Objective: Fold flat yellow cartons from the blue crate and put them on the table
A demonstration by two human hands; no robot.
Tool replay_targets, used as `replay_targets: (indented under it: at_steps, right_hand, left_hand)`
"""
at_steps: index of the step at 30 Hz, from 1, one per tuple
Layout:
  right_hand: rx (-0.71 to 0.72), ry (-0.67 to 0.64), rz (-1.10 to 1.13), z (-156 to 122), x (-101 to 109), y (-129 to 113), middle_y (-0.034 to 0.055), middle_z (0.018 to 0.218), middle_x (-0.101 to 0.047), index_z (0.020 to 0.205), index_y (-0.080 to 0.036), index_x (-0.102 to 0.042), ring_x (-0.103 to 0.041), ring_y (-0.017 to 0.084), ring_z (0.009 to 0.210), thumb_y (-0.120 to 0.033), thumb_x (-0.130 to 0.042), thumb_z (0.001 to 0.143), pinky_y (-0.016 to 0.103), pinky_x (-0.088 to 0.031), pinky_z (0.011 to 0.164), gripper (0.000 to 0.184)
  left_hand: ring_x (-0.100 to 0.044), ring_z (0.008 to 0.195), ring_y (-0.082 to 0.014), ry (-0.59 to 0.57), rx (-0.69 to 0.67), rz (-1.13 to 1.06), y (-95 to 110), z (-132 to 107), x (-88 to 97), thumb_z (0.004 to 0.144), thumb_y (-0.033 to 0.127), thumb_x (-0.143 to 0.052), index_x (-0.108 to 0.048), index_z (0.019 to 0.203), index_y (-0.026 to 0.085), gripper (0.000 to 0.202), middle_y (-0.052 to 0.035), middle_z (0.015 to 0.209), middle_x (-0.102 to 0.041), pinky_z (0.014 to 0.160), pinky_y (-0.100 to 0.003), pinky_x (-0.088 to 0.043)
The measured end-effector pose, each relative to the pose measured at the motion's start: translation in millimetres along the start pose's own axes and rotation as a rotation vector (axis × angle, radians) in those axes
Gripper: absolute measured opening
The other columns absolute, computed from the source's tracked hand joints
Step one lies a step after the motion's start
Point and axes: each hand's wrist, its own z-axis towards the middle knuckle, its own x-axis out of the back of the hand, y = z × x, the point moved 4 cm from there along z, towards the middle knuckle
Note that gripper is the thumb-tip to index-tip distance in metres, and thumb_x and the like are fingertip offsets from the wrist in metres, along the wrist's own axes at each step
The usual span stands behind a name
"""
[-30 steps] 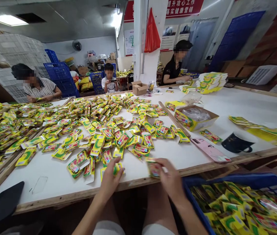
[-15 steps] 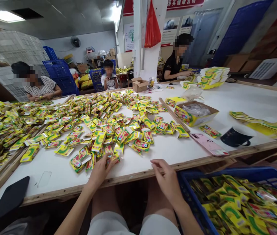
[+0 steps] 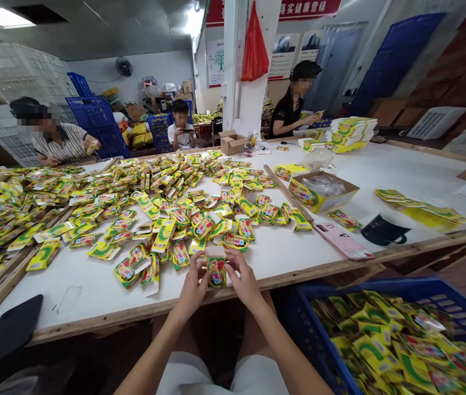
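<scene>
Between my two hands, at the front edge of the white table, a small yellow and green printed box [image 3: 216,270] stands upright with its pale top flap raised. My left hand [image 3: 195,280] grips the box's left side, thumb in front. On its right side the fingers of my right hand [image 3: 241,274] are closed against it. Just beyond lies a spread of similar small boxes [image 3: 203,225], some with flaps sticking out. A few more boxes [image 3: 136,266] lie to the left of my left hand.
A blue crate [image 3: 310,312] of packets stands low at the right. On the table's right are a pink phone [image 3: 343,240], a dark mug [image 3: 385,229] and an open carton [image 3: 327,192]. A wooden strip [image 3: 288,192] divides the tabletop. Several people sit around the far side.
My left hand has picked up a box from the pile's near edge and brought it right. My right hand has moved left and closed on the box's other side.
</scene>
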Motion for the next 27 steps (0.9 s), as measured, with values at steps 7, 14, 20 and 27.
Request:
replay_targets:
  at_steps: [7, 14, 20, 27]
  right_hand:
    - [-0.011, -0.180, 0.029, 12, 3, 4, 0.0027, 0.108, -0.063, 0.113, -0.024, -0.055, -0.062, 0.017, 0.093, -0.015, -0.051, 0.080, 0.031, -0.051, 0.083, 0.035]
    - [0.013, -0.250, 0.019, 30, -3, 0, 0.0061, 0.100, -0.067, 0.095, -0.021, -0.069, -0.061, 0.021, 0.097, -0.024, -0.052, 0.085, 0.034, -0.049, 0.083, 0.020]
    - [0.009, -0.040, 0.115, 24, -9, 7, 0.0040, 0.092, -0.066, 0.103, -0.022, -0.061, -0.063, 0.019, 0.088, -0.021, -0.054, 0.083, 0.032, -0.051, 0.080, 0.021]
    - [0.126, -0.072, -0.014, 14, -9, -1, 0.0048, 0.102, -0.067, 0.101, -0.024, -0.064, -0.062, 0.021, 0.099, -0.019, -0.052, 0.086, 0.035, -0.049, 0.087, 0.020]
  left_hand:
    - [-0.060, 0.073, -0.0149, -0.123, 0.000, 0.067, 6, 9, 9.7, 0.084, 0.029, -0.056, -0.041, 0.130, 0.024, 0.048, -0.0002, 0.082, -0.060, 0.070, -0.028, -0.048]
    - [-0.061, 0.099, -0.0210, -0.110, -0.046, 0.063, 8, 15, 12.8, 0.083, 0.024, -0.057, -0.058, 0.115, 0.022, 0.032, -0.0077, 0.108, -0.063, 0.087, -0.035, -0.049]
    - [-0.055, 0.114, -0.0218, -0.007, -0.095, 0.050, -1, 11, 5.2, 0.084, 0.017, -0.051, -0.056, 0.114, 0.023, 0.031, -0.0083, 0.121, -0.058, 0.096, -0.038, -0.046]
    - [-0.058, 0.107, -0.0220, 0.068, -0.193, 0.155, 5, 2, 6.8, 0.084, 0.017, -0.054, -0.055, 0.115, 0.022, 0.032, -0.0081, 0.114, -0.060, 0.091, -0.037, -0.048]
